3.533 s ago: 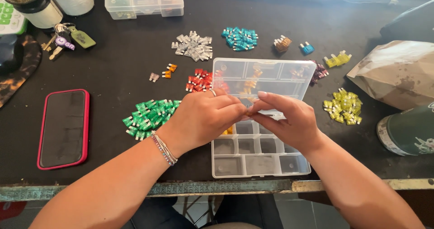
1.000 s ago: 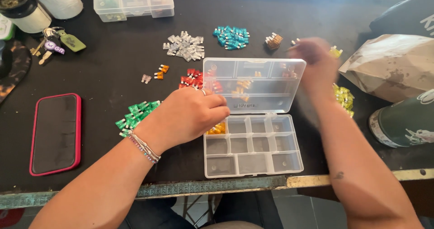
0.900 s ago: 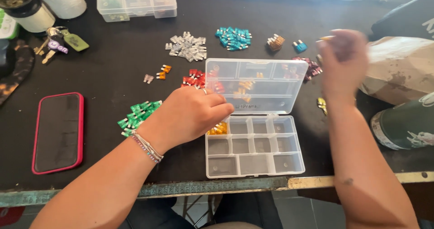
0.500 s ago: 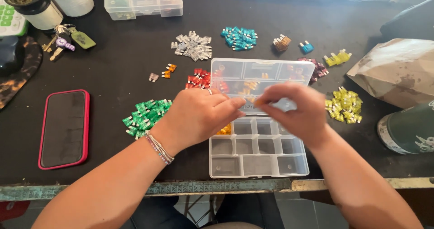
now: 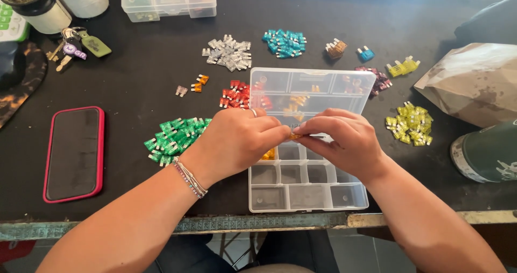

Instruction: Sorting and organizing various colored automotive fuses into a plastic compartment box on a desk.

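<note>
Looking down from above, we see our two bare hands meeting over a clear plastic compartment box [image 5: 307, 195] that sits near the front edge of a black worktable [image 5: 134, 90], its see-through lid [image 5: 315, 90] propped open toward the back. Our left hand [image 5: 237, 141] and right hand [image 5: 342, 138] pinch one small orange blade fuse [image 5: 294, 137] between their fingertips, both grips narrow and closed on it, just above the box's upper row of compartments. More orange fuses [image 5: 267, 155] lie in a compartment under the left hand.

Around the box, loose fuses lie sorted by colour: a green pile [image 5: 173, 135] just left of our left hand, a red pile [image 5: 234, 94] behind it, a clear grey pile [image 5: 228, 52] and a teal pile [image 5: 284, 41] toward the back, and a yellow pile [image 5: 412, 123] to the right. A red-cased phone [image 5: 74, 153] lies face up near the left front corner. A crumpled brown paper bag [image 5: 474, 82] rests at the right edge.
</note>
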